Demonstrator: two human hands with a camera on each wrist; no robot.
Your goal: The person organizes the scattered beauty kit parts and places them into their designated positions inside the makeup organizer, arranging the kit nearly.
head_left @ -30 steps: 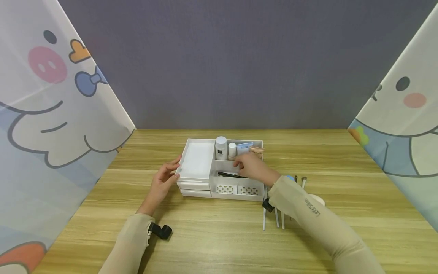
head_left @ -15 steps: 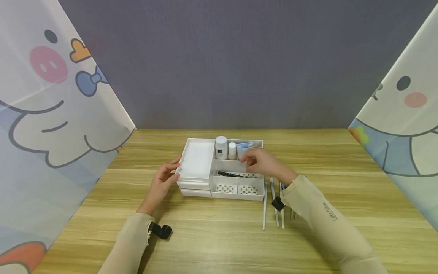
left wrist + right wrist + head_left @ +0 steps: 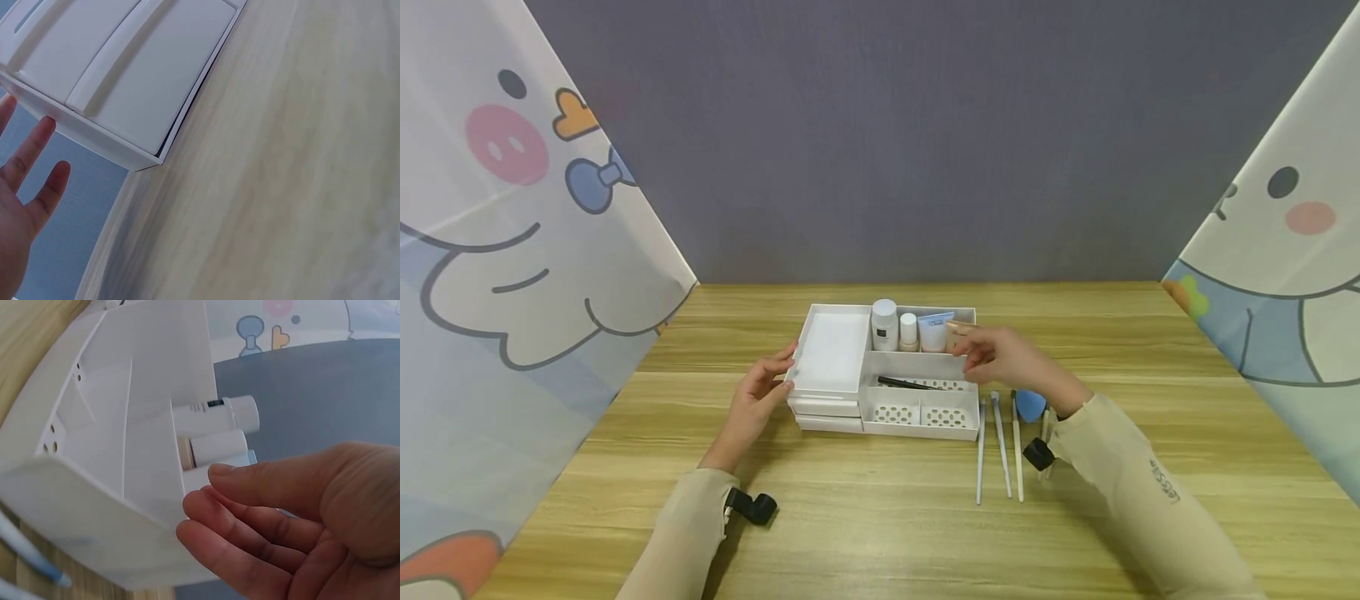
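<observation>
A white desktop organizer (image 3: 831, 350) stands on the wooden table. My left hand (image 3: 756, 400) touches its left side with spread fingers, seen also in the left wrist view beside the drawer fronts. My right hand (image 3: 1011, 367) hovers by the organizer's right edge, fingers loosely bent, holding nothing; the right wrist view shows its thumb apart from the fingers. In the back compartment stand a white bottle (image 3: 885, 327), a small white-capped bottle (image 3: 908, 332), a light blue tube (image 3: 933, 333) and a tan tube (image 3: 957, 333), partly behind my fingers. A slim black pen-like stick (image 3: 904, 382) lies in the middle compartment.
Several makeup brushes lie right of the organizer, among them a pale-handled brush (image 3: 1002, 446). A blue, rounded object (image 3: 1031, 405) sits near them, partly covered by my right arm. A grey panel (image 3: 880, 142) rises behind the table.
My right hand has drawn rightward from over the organizer to its right edge, uncovering both tubes and the brushes. The tan tube now sits lower in the back compartment. My left hand stays put.
</observation>
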